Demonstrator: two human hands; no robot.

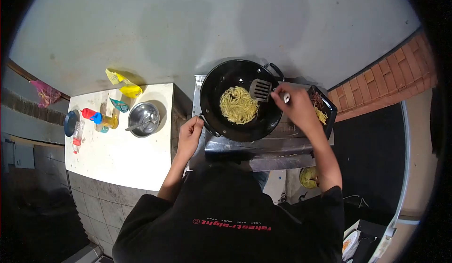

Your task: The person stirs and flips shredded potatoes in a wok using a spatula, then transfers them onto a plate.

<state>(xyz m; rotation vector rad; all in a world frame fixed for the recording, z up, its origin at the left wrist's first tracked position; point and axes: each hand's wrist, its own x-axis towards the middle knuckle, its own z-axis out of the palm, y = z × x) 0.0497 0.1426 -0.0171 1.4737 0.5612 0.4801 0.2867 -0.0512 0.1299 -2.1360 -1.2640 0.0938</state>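
Note:
A black wok [220, 76] sits on the stove with a pile of pale yellow strips of food [239, 105] at its bottom. My left hand [190, 132] is closed at the wok's near left side, with its fingers around the loop handle there. Over the right side of the wok, my right hand [295, 104] grips a slotted spatula [260, 89]. The spatula's blade hangs just right of the strips; whether it touches the wok wall I cannot tell. A second loop handle [275, 70] stands out at the far right rim.
Right of the stove [230, 154], a black tray [331, 106] holds yellow and dark reddish strips. On the white table [113, 164] at left are a steel bowl [136, 114] with a spoon, a yellow bag [126, 85] and several bottles [104, 120]. A grey wall [188, 27] rises behind the wok.

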